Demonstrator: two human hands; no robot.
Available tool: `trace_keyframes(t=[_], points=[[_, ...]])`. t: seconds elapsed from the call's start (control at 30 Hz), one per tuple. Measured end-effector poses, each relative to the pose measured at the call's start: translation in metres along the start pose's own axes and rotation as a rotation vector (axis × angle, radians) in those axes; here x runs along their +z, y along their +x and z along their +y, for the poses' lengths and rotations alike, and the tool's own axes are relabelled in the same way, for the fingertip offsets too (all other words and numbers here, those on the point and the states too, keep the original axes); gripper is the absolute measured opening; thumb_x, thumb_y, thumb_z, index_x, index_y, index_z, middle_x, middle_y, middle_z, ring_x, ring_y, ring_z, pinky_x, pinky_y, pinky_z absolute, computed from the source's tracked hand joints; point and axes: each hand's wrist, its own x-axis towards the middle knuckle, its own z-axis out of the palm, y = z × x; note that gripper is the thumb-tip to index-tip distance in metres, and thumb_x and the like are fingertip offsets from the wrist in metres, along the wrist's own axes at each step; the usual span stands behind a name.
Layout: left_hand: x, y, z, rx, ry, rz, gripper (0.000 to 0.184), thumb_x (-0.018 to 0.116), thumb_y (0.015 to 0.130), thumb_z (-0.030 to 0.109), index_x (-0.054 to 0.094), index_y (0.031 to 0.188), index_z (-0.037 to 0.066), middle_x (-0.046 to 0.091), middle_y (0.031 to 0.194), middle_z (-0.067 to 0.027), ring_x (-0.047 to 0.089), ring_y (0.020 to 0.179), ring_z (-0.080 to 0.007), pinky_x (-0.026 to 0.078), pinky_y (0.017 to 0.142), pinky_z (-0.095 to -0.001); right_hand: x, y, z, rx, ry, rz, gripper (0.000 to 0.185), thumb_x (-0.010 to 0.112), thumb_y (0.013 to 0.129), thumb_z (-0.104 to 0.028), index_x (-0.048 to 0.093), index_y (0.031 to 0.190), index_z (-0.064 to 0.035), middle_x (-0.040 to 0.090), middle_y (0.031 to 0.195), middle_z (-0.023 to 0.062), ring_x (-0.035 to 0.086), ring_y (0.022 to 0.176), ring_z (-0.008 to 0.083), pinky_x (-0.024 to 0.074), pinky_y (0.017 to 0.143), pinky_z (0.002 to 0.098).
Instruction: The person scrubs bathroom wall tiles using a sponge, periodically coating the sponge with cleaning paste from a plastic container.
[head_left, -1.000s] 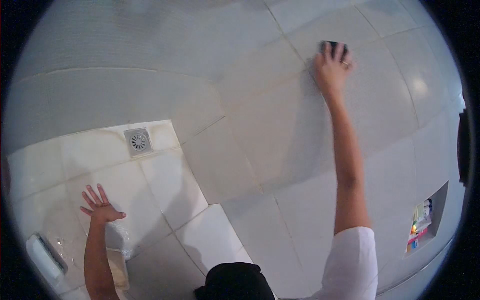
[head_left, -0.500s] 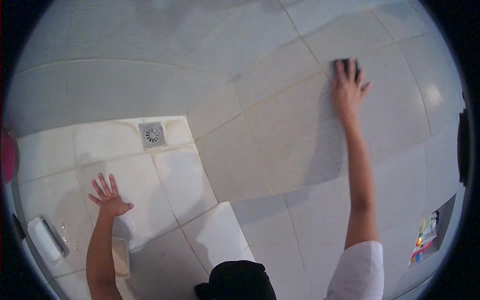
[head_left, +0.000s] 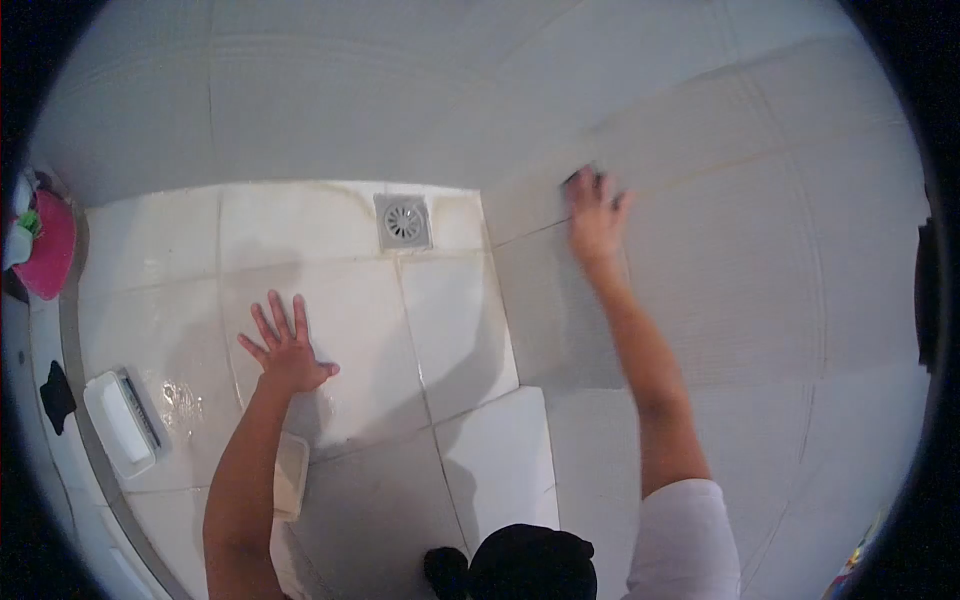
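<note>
Dark pad held against the tiled wall

The right hand's fingers grasp the pad from above, right of the floor's far-right corner, likely to press it flat. The left hand is splayed, gripping nothing, apparently braced on the white-tiled floor. A drain sits by that corner; a white brush lies near the left edge.

A tiled wall and floor drain suggest a bathroom.
</note>
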Motion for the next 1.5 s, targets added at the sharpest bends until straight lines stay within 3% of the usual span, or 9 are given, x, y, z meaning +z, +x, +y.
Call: trace_keyframes(t=[0.2, 0.33, 0.43, 0.67, 0.87, 0.93, 1.1, 1.27, 1.5], points=[[-0.008, 0.002, 0.011, -0.015, 0.040, -0.030, 0.133, 0.076, 0.061, 0.056, -0.018, 0.145, 0.013, -0.031, 0.146, -0.0215, -0.029, 0.131, -0.0490, -0.004, 0.094, -0.0775, -0.014, 0.060, 0.008, 0.190, -0.123, 0.024, 0.050, 0.044, 0.093, -0.029, 0.040, 0.140, -0.0139, 0.027, 0.150, 0.0077, 0.026, 0.134, 0.0366, 0.0250, 0.104, 0.0530], [-0.016, -0.001, 0.011, -0.021, 0.019, -0.073, 0.130, 0.075, 0.063, 0.054, -0.017, 0.146, 0.014, -0.029, 0.147, -0.0207, -0.028, 0.132, -0.0487, -0.004, 0.095, -0.0763, 0.028, 0.024, -0.078, -0.167, -0.133, -0.207, 0.050, 0.039, 0.095, -0.031, 0.038, 0.141, -0.0148, 0.022, 0.153, 0.0055, 0.021, 0.137, 0.0359, 0.0192, 0.108, 0.0556], [-0.019, -0.005, 0.013, -0.013, -0.001, -0.068, 0.126, 0.073, 0.066, 0.053, -0.017, 0.146, 0.014, -0.029, 0.148, -0.0198, -0.027, 0.132, -0.0487, -0.005, 0.096, -0.0751, 0.026, -0.006, -0.073, -0.272, 0.020, -0.261, 0.048, 0.044, 0.092, -0.028, 0.042, 0.139, -0.0168, 0.026, 0.151, 0.0034, 0.019, 0.138, 0.0322, 0.0163, 0.108, 0.0583], [-0.005, 0.004, 0.008, -0.010, 0.036, -0.046, 0.132, 0.076, 0.063, 0.055, -0.020, 0.145, 0.015, -0.032, 0.146, -0.0215, -0.030, 0.130, -0.0505, -0.003, 0.093, -0.0780, -0.042, 0.000, 0.028, 0.174, 0.012, 0.110, 0.050, 0.054, 0.084, -0.024, 0.048, 0.133, -0.0173, 0.031, 0.148, 0.0051, 0.023, 0.138, 0.0327, 0.0162, 0.108, 0.0607], [-0.010, 0.007, 0.008, -0.018, 0.035, -0.090, 0.132, 0.076, 0.063, 0.055, -0.020, 0.145, 0.015, -0.033, 0.145, -0.0216, -0.030, 0.129, -0.0507, -0.005, 0.093, -0.0777, 0.045, -0.003, -0.117, -0.239, 0.090, -0.190, 0.043, 0.042, 0.092, -0.025, 0.048, 0.135, -0.0177, 0.032, 0.148, 0.0059, 0.025, 0.135, 0.0319, 0.0203, 0.106, 0.0575], [-0.005, 0.007, 0.004, -0.014, 0.019, -0.052, 0.132, 0.076, 0.063, 0.054, -0.020, 0.145, 0.015, -0.033, 0.145, -0.0216, -0.030, 0.129, -0.0506, -0.005, 0.093, -0.0776, 0.046, -0.036, -0.145, -0.211, 0.013, -0.268, 0.044, 0.042, 0.092, -0.024, 0.047, 0.135, -0.0151, 0.032, 0.147, 0.0079, 0.027, 0.132, 0.0337, 0.0245, 0.103, 0.0564], [-0.008, 0.005, 0.009, -0.005, 0.012, -0.053, 0.132, 0.076, 0.063, 0.053, -0.020, 0.145, 0.014, -0.032, 0.145, -0.0217, -0.029, 0.130, -0.0502, -0.006, 0.093, -0.0773, 0.043, -0.122, -0.118, -0.310, 0.159, -0.217, 0.044, 0.044, 0.091, -0.024, 0.049, 0.132, -0.0090, 0.034, 0.145, 0.0086, 0.028, 0.130, 0.0356, 0.0296, 0.100, 0.0509], [-0.007, 0.005, 0.010, -0.015, 0.033, -0.043, 0.132, 0.076, 0.063, 0.054, -0.021, 0.144, 0.014, -0.032, 0.146, -0.0222, -0.029, 0.130, -0.0502, -0.005, 0.094, -0.0772, 0.058, -0.027, -0.154, -0.319, 0.009, -0.088, 0.042, 0.045, 0.090, -0.024, 0.055, 0.127, -0.0085, 0.036, 0.143, 0.0080, 0.028, 0.129, 0.0356, 0.0289, 0.098, 0.0531], [-0.007, 0.007, 0.010, -0.023, 0.041, -0.062, 0.134, 0.077, 0.062, 0.055, -0.021, 0.144, 0.015, -0.032, 0.146, -0.0216, -0.029, 0.130, -0.0498, -0.004, 0.094, -0.0774, 0.039, -0.092, -0.113, -0.329, 0.111, -0.262, 0.038, 0.051, 0.086, -0.021, 0.060, 0.121, -0.0107, 0.040, 0.142, 0.0046, 0.039, 0.122, 0.0292, 0.0318, 0.096, 0.0514]])
